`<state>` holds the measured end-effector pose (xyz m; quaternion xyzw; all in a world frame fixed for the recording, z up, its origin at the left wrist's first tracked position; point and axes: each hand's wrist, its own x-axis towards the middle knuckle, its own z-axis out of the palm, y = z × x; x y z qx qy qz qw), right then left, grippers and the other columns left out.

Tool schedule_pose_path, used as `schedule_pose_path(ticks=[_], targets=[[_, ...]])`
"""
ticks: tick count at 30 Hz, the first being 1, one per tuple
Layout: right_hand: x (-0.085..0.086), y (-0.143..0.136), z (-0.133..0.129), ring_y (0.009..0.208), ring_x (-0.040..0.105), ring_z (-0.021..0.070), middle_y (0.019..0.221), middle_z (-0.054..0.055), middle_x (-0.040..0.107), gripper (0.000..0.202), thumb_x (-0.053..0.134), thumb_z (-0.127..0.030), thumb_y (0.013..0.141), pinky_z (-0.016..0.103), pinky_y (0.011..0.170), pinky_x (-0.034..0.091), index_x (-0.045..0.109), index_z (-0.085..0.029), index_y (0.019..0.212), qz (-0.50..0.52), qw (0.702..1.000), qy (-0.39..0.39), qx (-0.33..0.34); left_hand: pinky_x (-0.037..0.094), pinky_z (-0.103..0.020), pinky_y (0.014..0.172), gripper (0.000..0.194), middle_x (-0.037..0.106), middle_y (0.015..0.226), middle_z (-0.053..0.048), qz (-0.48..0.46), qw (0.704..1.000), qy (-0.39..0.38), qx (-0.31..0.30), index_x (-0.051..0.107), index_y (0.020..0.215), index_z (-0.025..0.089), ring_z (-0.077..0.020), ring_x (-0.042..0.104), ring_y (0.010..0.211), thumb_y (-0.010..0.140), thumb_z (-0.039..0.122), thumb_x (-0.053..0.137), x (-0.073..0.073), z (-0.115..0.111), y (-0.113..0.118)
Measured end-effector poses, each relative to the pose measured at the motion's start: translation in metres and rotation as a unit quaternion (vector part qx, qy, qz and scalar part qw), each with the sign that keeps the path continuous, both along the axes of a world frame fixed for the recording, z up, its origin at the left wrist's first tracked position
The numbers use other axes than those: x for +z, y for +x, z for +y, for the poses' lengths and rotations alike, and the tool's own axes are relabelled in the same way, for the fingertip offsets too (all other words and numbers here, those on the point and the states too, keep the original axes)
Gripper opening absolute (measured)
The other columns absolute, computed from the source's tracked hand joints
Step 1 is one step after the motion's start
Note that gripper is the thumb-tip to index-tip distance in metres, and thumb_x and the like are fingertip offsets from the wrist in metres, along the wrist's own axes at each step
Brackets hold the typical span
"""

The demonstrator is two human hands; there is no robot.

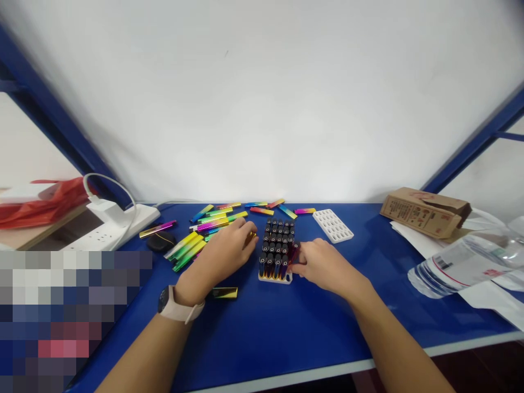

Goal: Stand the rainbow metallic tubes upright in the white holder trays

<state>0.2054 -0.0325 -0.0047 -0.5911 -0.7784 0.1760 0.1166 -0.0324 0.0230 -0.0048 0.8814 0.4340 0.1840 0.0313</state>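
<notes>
Several dark, round-topped tubes (pixel 278 246) stand upright in rows in a white holder (pixel 268 279) at the middle of the blue table. My right hand (pixel 321 263) is closed at the holder's right front side, its fingers gripping a dark red tube (pixel 293 252). Left of the rows, my left hand (pixel 232 246) is closed with a small yellow shiny tube (pixel 250 236) between thumb and fingers, mostly hidden. Behind and left of that hand lie loose, shiny multicoloured tubes (pixel 190 252). One dark and yellow tube (pixel 226 293) lies below my left hand.
A white perforated tray (pixel 333 226) lies at the back right. Farther right are a cardboard box (pixel 423 212), white paper and a plastic bottle (pixel 458 265) on its side. At left are a white power strip (pixel 108 232) with a cable and a black pouch (pixel 161 241).
</notes>
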Motion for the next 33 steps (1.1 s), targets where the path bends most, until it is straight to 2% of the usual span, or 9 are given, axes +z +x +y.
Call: schedule_pose_path(ticks=[11, 19, 27, 30, 33], targets=[[0.006, -0.001, -0.007, 0.055, 0.047, 0.0135, 0.066, 0.000, 0.061, 0.025, 0.071, -0.039, 0.088, 0.029, 0.054, 0.016, 0.060, -0.020, 0.075, -0.068, 0.997, 0.032, 0.028, 0.050, -0.038, 0.079, 0.018, 0.061, 0.101, -0.008, -0.048, 0.998, 0.030, -0.009, 0.063, 0.105, 0.020, -0.0207, 0.061, 0.080, 0.100, 0.027, 0.047, -0.002, 0.002, 0.000], [0.016, 0.003, -0.011, 0.054, 0.049, 0.0130, 0.063, -0.001, 0.062, 0.024, 0.058, -0.036, 0.093, 0.028, 0.054, 0.021, 0.057, -0.021, 0.075, -0.001, 0.998, 0.039, 0.045, 0.051, -0.038, 0.081, 0.018, 0.061, 0.104, -0.008, -0.034, 0.999, 0.030, -0.007, 0.062, 0.106, 0.020, -0.0220, 0.063, 0.086, 0.100, 0.028, 0.047, -0.002, 0.002, 0.000], [0.017, 0.005, -0.010, 0.057, 0.053, 0.0132, 0.066, -0.001, 0.065, 0.017, 0.059, -0.032, 0.091, 0.027, 0.054, 0.023, 0.055, -0.020, 0.079, 0.024, 0.998, 0.035, 0.049, 0.052, -0.041, 0.085, 0.018, 0.062, 0.106, -0.009, -0.036, 0.998, 0.043, -0.006, 0.062, 0.109, 0.020, -0.0241, 0.064, 0.091, 0.101, 0.028, 0.047, -0.002, 0.002, 0.001], [0.018, 0.005, -0.010, 0.055, 0.051, 0.0125, 0.064, -0.001, 0.063, 0.018, 0.058, -0.032, 0.091, 0.027, 0.054, 0.023, 0.053, -0.020, 0.079, 0.020, 0.998, 0.037, 0.055, 0.052, -0.042, 0.086, 0.021, 0.062, 0.109, -0.010, -0.057, 0.996, 0.069, -0.006, 0.061, 0.113, 0.019, -0.0252, 0.064, 0.094, 0.101, 0.028, 0.047, -0.003, 0.003, 0.000], [0.019, 0.005, -0.011, 0.051, 0.047, 0.0112, 0.061, -0.002, 0.061, 0.019, 0.057, -0.032, 0.092, 0.027, 0.053, 0.023, 0.051, -0.020, 0.078, 0.021, 0.997, 0.028, 0.066, 0.052, -0.041, 0.085, 0.022, 0.062, 0.108, -0.009, -0.101, 0.992, 0.073, -0.004, 0.060, 0.116, 0.020, -0.0228, 0.064, 0.088, 0.100, 0.029, 0.048, -0.002, 0.004, 0.000]])
